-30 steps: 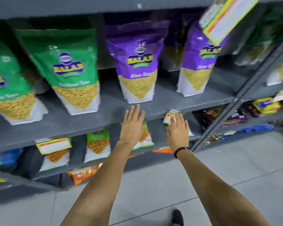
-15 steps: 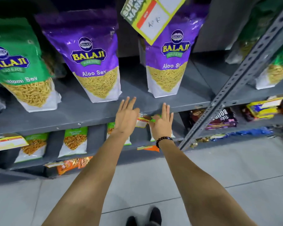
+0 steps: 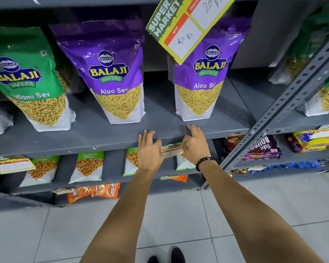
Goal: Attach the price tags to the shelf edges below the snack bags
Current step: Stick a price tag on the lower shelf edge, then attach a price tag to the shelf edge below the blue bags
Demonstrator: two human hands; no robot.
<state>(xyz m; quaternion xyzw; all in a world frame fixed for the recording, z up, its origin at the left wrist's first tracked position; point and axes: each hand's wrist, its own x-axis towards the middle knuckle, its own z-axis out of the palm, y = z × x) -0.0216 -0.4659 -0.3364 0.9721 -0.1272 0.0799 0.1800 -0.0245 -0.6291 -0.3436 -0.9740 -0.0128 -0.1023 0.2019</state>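
Hands meet at the front lip of the grey shelf edge (image 3: 110, 144), directly below the gap between two purple Aloo Sev bags (image 3: 116, 73). The left hand (image 3: 149, 150) lies flat and open against the lip, fingers spread upward, gripping nothing that can be seen. The right hand (image 3: 195, 144), wearing a dark bead bracelet (image 3: 203, 162), curls its fingers over the top of the lip; whether it pinches the tag or merely presses it cannot be told. Between the two hands a price tag (image 3: 171, 149) shows against the lip, its ends hidden behind them.

A similar tag (image 3: 10, 164) hangs from the same lip far to the left, under the green Ratlami Sev bag (image 3: 25, 76), and a larger one (image 3: 188, 25) dangles from the shelf above.

Judged from this, the tag is being seated. Done well, it should sit level along the lip, centred under the purple bags, with firm pressure run outward from the middle before either hand lets go; a slack end would likely droop or peel.
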